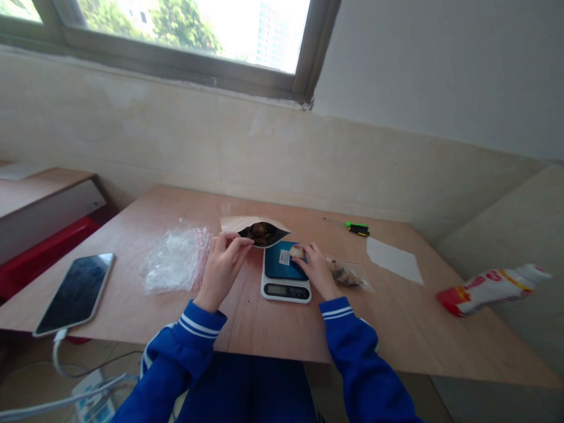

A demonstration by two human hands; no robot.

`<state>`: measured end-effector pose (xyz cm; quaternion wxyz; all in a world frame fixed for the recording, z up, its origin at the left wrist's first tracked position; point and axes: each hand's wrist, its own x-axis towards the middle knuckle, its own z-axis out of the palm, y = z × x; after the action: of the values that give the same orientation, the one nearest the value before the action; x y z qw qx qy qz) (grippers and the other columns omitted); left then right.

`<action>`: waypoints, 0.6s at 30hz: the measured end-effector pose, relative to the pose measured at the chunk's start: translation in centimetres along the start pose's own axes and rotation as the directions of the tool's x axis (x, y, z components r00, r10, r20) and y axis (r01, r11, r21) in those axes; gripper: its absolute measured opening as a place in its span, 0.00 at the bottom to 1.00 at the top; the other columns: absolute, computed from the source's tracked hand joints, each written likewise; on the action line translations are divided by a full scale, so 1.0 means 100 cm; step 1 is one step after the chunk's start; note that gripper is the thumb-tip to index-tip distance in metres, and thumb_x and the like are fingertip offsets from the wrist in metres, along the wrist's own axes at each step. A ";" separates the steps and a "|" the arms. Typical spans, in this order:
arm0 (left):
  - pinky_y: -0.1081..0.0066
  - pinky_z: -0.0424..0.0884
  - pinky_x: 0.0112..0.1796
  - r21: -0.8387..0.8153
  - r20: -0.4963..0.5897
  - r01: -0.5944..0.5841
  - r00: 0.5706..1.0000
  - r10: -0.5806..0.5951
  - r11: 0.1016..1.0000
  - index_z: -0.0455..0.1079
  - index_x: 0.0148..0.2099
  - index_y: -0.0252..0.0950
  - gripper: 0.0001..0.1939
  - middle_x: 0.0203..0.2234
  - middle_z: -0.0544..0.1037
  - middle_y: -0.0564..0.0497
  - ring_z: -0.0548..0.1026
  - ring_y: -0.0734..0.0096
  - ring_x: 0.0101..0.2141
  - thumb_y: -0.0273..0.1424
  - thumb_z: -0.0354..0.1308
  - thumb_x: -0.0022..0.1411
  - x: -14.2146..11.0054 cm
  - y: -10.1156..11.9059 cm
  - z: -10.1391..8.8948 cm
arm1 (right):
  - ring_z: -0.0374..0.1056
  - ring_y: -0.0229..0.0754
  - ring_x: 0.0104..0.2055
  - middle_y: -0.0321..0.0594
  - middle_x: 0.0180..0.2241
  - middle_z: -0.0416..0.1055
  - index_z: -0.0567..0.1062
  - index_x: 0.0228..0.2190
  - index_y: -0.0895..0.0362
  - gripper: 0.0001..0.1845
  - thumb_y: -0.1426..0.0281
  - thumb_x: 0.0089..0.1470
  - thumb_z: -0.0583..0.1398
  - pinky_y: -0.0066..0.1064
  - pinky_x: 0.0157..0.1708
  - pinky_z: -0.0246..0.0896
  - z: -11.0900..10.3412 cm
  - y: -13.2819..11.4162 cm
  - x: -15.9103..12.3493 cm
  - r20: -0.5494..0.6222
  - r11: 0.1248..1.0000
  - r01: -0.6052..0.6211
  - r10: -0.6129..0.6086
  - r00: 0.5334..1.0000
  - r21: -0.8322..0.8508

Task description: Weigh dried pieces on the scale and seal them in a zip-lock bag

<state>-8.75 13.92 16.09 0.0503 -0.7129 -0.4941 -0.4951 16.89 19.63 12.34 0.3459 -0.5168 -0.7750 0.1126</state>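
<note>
My left hand [223, 262] pinches the near rim of a light brown pouch [233, 224], whose mouth gapes and shows brown dried pieces [263, 231] inside. Just right of it, a white kitchen scale [286, 297] with a blue-green platform and a small display lies flat on the table. Above the platform's right side, my right hand [317, 269] is closed on a small pale, rounded piece [296, 252]; whether the piece touches the platform I cannot tell. Beside that hand lies a clear plastic bag of brown pieces [345, 275], partly covered by the wrist.
Crumpled clear plastic bags [173, 260] lie left of my left hand, with a charging tablet [78, 291] farther left. Screwdrivers [356, 229] and a white paper sheet [395, 260] are at the back right. A red-and-white bottle [492, 290] stands near the right edge.
</note>
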 end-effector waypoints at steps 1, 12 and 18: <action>0.63 0.69 0.43 0.000 0.005 0.002 1.000 -0.002 1.000 0.70 0.45 0.40 0.07 0.39 0.67 0.48 0.68 0.65 0.42 0.30 0.53 0.67 0.000 0.000 -0.001 | 0.69 0.50 0.46 0.48 0.42 0.69 0.75 0.44 0.59 0.13 0.67 0.58 0.59 0.43 0.48 0.66 0.004 0.000 0.000 0.044 0.999 0.029 -0.027 0.999 -0.040; 0.64 0.69 0.43 0.013 0.020 -0.005 1.000 0.005 1.000 0.70 0.44 0.39 0.06 0.39 0.67 0.48 0.68 0.65 0.42 0.30 0.52 0.67 -0.004 0.004 0.003 | 0.70 0.43 0.45 0.43 0.39 0.73 0.75 0.39 0.55 0.14 0.67 0.64 0.50 0.36 0.47 0.65 -0.043 -0.082 0.008 -0.165 0.955 0.207 -0.173 0.971 0.214; 0.64 0.69 0.41 0.098 0.040 -0.041 0.998 0.037 0.994 0.69 0.44 0.39 0.06 0.39 0.68 0.48 0.68 0.65 0.39 0.29 0.52 0.67 -0.009 0.010 0.004 | 0.68 0.45 0.54 0.48 0.50 0.74 0.74 0.47 0.59 0.18 0.78 0.61 0.50 0.40 0.55 0.62 -0.026 -0.115 0.041 0.387 0.928 0.343 -0.372 0.844 0.144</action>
<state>-7.74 13.05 15.66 0.0859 -0.7285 -0.5047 -0.4552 9.29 17.69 22.07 0.2094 -0.3162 -0.9080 0.1781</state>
